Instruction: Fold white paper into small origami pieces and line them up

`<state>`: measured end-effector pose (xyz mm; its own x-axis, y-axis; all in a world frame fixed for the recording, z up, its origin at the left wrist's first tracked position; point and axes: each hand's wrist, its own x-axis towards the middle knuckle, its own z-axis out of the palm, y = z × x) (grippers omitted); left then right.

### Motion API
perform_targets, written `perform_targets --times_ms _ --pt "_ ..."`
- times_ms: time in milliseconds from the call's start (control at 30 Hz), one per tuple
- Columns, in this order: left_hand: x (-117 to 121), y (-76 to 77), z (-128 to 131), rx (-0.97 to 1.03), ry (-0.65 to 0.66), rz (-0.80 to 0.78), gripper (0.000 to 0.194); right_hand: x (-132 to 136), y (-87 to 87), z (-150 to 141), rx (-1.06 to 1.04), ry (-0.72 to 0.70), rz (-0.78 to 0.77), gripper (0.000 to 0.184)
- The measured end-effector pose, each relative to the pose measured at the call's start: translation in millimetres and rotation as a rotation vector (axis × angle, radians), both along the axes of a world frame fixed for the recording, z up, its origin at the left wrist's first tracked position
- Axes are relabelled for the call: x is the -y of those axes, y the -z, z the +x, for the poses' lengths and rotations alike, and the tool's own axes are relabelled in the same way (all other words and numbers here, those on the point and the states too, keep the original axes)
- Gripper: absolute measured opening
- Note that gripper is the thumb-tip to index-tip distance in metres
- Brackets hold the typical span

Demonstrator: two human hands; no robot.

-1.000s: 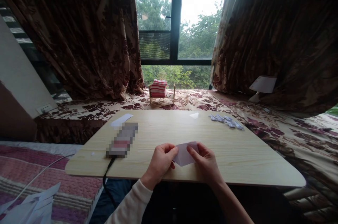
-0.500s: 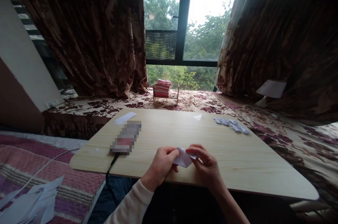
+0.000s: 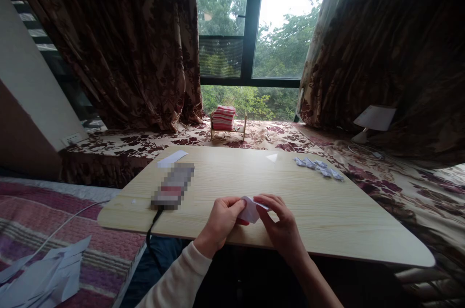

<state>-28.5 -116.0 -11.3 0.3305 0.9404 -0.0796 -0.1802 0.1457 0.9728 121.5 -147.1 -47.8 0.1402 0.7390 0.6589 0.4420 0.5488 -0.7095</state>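
Keeping the folded white paper (image 3: 249, 212) steady is best done by the left hand (image 3: 220, 218), by which one side is pinched above the near part of the bench (image 3: 225, 172), while the opposite side, grasped by the right hand (image 3: 284, 225), should be aligned before any crease is pressed. How its layers meet cannot be judged well behind the fingers. No writing can be read, the device (image 3: 172, 187) being pixelated.

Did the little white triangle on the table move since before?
No. The white triangle sits at the same place on the table, near its far edge; the whole picture just shifted.
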Motion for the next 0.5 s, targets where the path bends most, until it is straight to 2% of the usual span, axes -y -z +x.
perform_targets --times_ms 200,500 --pt "0 -3.6 -2 0.038 0.023 -0.085 0.024 2 -1.3 -1 0.134 0.045 0.076 0.028" --pt "10 -1.0 8 0.191 -0.104 -0.174 0.025 4 -0.3 -3 0.266 0.074 0.142 0.038"
